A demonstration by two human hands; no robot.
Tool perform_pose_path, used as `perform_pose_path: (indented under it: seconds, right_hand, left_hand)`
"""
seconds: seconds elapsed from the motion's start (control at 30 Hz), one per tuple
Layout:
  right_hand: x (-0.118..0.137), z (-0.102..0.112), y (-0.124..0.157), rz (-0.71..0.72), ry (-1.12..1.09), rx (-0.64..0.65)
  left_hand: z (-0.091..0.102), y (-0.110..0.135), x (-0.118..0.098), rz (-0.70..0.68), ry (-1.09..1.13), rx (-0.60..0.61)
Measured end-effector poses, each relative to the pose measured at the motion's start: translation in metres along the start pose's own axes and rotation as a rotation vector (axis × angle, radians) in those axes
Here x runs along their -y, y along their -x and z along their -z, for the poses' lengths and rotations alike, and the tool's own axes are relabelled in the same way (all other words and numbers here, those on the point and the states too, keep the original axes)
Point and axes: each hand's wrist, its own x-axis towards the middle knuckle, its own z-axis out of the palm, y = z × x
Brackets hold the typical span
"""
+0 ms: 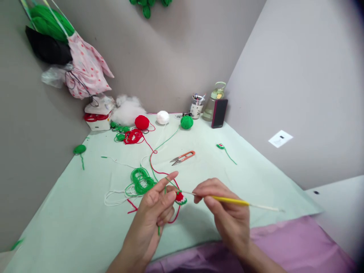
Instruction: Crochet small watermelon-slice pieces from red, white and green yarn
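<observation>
Pink red-dotted cloth bag (88, 68): hangs far left; contents hidden.
White rectangular box (99, 125): far left on the pale green-covered desk (85, 227); red objects (96, 116) show at its top, too blurred to name.
Left hand (159, 203): near centre, index finger extended under a green yarn strand (173, 184), thumb and remaining fingers pinching a small red, white and green crochet piece (180, 198).
Clear cup with white label (196, 110): far, right of centre, upright, holding pens (201, 99).
Pale green translucent bottle (208, 109): beside the cup, behind a dark upright phone (219, 113).
Right hand (224, 208): near right, closed around a yellow-handled crochet hook (230, 200), its tip at the piece.
</observation>
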Motion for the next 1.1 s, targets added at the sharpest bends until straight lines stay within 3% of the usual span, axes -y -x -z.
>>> perform_pose_path:
  seconds: [0.1,0.2,0.3,0.5,0.6,0.67,0.8,0.9,0.97,1.0,1.1]
  right_hand:
    - [0.003,-0.001,-0.006,-0.147,-0.240,-0.062]
    - [0.003,-0.006,-0.011,-0.198,-0.294,-0.002]
    - [0.003,-0.010,-0.010,-0.156,-0.191,0.036]
    - [-0.001,-0.008,0.007,0.077,0.239,0.095]
    - [-0.003,-0.004,0.007,0.110,0.219,0.106]
    - [-0.001,-0.001,0.002,0.049,0.126,0.073]
    - [0.004,-0.001,-0.008,-0.129,-0.115,0.020]
    - [0.002,-0.007,-0.004,0.004,0.090,0.072]
    - [-0.001,-0.008,0.001,0.208,0.288,0.107]
    - [-0.002,-0.007,0.002,0.243,0.324,0.114]
    - [-0.002,0.000,0.002,0.099,0.164,0.044]
  left_hand:
    - [-0.004,0.003,-0.002,-0.048,-0.071,-0.028]
    - [-0.010,0.006,0.002,-0.093,-0.109,-0.075]
    - [-0.012,0.005,0.009,-0.099,-0.131,-0.111]
    - [-0.007,0.000,0.015,-0.089,-0.114,-0.091]
    - [-0.003,-0.002,0.010,0.018,-0.045,-0.003]
    - [-0.001,-0.003,0.005,0.051,-0.037,0.038]
    - [-0.002,-0.001,0.005,-0.052,-0.128,-0.014]
    - [-0.007,0.002,0.014,-0.156,-0.137,-0.118]
    - [-0.008,0.003,0.017,-0.123,-0.105,-0.120]
    - [-0.007,0.002,0.017,-0.075,-0.085,-0.088]
    - [-0.002,-0.001,0.012,0.044,-0.046,0.018]
